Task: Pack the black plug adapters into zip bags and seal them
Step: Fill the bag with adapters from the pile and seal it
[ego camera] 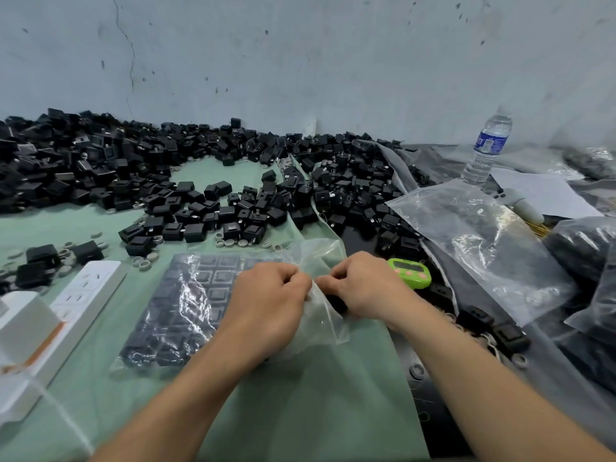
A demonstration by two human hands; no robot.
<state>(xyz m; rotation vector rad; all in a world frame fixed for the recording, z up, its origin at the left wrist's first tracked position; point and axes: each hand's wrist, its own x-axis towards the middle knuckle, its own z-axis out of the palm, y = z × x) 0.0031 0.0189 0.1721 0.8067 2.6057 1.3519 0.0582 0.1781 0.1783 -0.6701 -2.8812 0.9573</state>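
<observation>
We have the zip bag (pixel 186 305) lying flat on the table (pixel 300 395), packed with black plug adapters in neat rows, and its loose clear end rises between our hands. Our left hand (pixel 270 291) and right hand (pixel 360 285) meet knuckle to knuckle above it. The fingers (pixel 300 281) of each are curled tight and pinch the plastic at the mouth, one hand on each side. Something dark sits under our right palm, but we cannot tell what it is.

We judge this to be the sealing step, though the strip itself is too crumpled to see. To do it well, we should pull the mouth taut and level so both lips line up. Then we pinch at one corner and run along the strip to the far corner, pushing air out ahead. The adapters should lie well back from the mouth, or a corner will catch in the track.

The heap of unpacked plug adapters (pixel 133 168) lies along the wall. The spare bags (pixel 483 238) lie to our right, beyond the green timer (pixel 410 271).
</observation>
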